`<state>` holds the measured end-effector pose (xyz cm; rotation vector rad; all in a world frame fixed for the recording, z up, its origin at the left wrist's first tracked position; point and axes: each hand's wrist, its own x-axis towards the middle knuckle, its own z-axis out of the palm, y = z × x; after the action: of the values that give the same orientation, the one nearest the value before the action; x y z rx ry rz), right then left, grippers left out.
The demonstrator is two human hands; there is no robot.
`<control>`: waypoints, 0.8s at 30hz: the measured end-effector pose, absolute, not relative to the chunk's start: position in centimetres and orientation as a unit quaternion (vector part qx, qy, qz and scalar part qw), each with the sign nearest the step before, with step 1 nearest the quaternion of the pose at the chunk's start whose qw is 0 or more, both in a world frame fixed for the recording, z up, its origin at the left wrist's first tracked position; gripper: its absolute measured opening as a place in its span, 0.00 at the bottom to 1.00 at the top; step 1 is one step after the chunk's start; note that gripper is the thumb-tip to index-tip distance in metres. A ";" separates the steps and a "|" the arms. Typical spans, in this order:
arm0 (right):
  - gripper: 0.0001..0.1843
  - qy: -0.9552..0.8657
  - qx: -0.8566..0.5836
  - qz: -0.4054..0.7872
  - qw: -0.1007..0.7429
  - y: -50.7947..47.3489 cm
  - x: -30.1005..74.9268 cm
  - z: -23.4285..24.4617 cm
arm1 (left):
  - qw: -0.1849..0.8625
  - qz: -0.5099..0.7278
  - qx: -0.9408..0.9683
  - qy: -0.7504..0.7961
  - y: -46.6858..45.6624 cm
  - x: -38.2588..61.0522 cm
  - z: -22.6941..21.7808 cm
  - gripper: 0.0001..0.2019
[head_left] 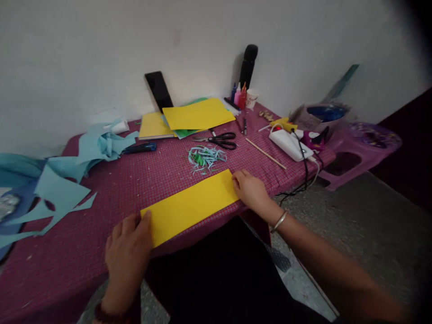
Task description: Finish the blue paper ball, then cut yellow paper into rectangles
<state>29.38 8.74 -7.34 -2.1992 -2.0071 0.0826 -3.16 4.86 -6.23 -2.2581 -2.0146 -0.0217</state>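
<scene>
A long yellow paper strip (pixel 192 204) lies along the table's front edge, slanting up to the right. My left hand (pixel 130 245) grips its left end, thumb on top and fingers bent beside the edge. At the opposite end, my right hand (pixel 251 189) pinches the short edge with its fingers curled together. Just beyond the strip sits a small heap of blue and green paper shreds (pixel 205 157). Black-handled scissors (pixel 219 139) rest behind that heap, blades pointing left.
Yellow sheets (pixel 199 114) are stacked by the wall, near a leaning phone (pixel 158 90). Torn light-blue paper (pixel 64 189) spreads over the left side. To the right are a wooden stick (pixel 266 154), a white power strip (pixel 290 143) with cables, and a pink stool (pixel 354 148). Glue bottles (pixel 238 95) stand behind.
</scene>
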 end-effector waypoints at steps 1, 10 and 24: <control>0.12 -0.671 -0.737 0.022 0.073 8.7 29.4 -7.3 | 0.092 -0.015 -0.765 -0.637 5.0 -3.2 -6.2 0.20; 0.13 -0.682 -0.731 0.019 0.021 8.9 29.4 -7.1 | 0.104 0.058 -0.954 -0.277 7.2 -2.6 -6.2 0.40; 0.13 -0.703 -0.711 -0.004 0.010 8.8 29.8 -7.5 | 0.025 0.087 -0.917 -0.389 4.2 4.0 -6.1 0.31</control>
<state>29.75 8.83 -7.48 -2.2207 -2.1930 -0.0118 3.97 4.25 -6.10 -2.8349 -1.2043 0.2680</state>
